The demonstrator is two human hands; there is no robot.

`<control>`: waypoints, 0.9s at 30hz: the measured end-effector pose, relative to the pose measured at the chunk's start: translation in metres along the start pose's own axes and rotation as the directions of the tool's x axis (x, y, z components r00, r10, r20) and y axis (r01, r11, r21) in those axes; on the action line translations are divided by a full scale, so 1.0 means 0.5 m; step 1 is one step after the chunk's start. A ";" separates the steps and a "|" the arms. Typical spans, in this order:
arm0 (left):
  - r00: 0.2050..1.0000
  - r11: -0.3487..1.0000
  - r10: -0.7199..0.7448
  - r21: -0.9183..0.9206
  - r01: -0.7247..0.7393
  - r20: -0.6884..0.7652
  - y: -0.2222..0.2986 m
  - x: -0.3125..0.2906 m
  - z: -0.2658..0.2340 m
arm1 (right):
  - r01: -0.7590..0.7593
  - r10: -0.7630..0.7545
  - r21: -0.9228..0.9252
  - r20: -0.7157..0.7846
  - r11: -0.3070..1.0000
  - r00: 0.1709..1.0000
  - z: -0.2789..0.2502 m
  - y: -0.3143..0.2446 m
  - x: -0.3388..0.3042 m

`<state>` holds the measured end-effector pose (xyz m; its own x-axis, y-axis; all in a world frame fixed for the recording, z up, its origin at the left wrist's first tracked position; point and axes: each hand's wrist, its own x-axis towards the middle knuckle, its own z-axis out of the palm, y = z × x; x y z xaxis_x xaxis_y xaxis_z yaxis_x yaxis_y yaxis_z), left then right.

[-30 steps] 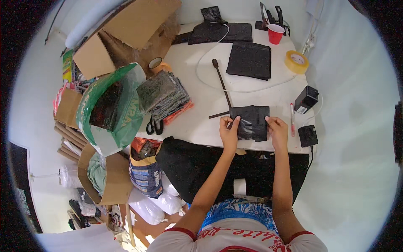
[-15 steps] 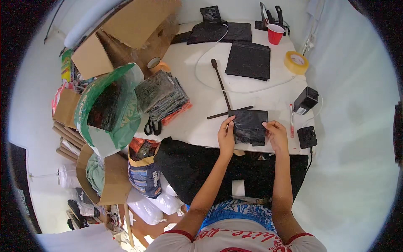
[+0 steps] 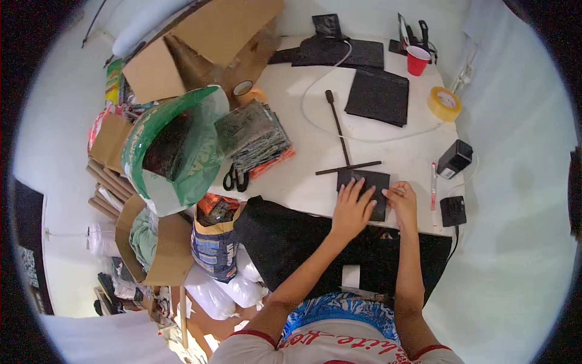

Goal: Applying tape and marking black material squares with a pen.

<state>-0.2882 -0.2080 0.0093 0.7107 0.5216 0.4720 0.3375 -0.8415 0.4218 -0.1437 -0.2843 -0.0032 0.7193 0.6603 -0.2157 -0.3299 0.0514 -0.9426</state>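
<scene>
A folded black plastic piece point(image 3: 379, 208) lies near the front edge of the white table point(image 3: 291, 182). My left hand point(image 3: 354, 209) rests flat on it with the fingers apart, covering much of its left half. At the piece's right edge, my right hand point(image 3: 401, 205) has its fingers curled in a pinch on that edge. Just beyond both hands is a dark T-shaped rod point(image 3: 339, 130), its crossbar almost touching the piece. Farther back lies a stack of flat black sheets point(image 3: 377, 97).
To the left are a pile of grey-black packets point(image 3: 254, 136), black-handled scissors point(image 3: 235, 178) and a green-white plastic bag point(image 3: 206, 151). On the right sit a pen point(image 3: 433, 188), a black box point(image 3: 454, 159), a black device point(image 3: 453, 211), a tape roll point(image 3: 444, 104) and a red cup point(image 3: 418, 60).
My left hand has gone from gripping the piece's left edge to lying flat on top of it. The piece now lies on the table and looks narrower. The view has shifted slightly.
</scene>
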 end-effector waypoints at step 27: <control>0.987 0.973 -0.109 0.192 0.130 -0.117 -0.037 -0.027 -0.026 | 0.364 -0.146 -0.845 0.334 0.391 0.931 0.275 -0.065 0.198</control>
<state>-0.3118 -0.1977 0.0051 0.5924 0.6230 0.5108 0.5391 -0.7777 0.3234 -0.1461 -0.1176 0.0410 0.5138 0.8577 0.0214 0.6496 -0.3726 -0.6627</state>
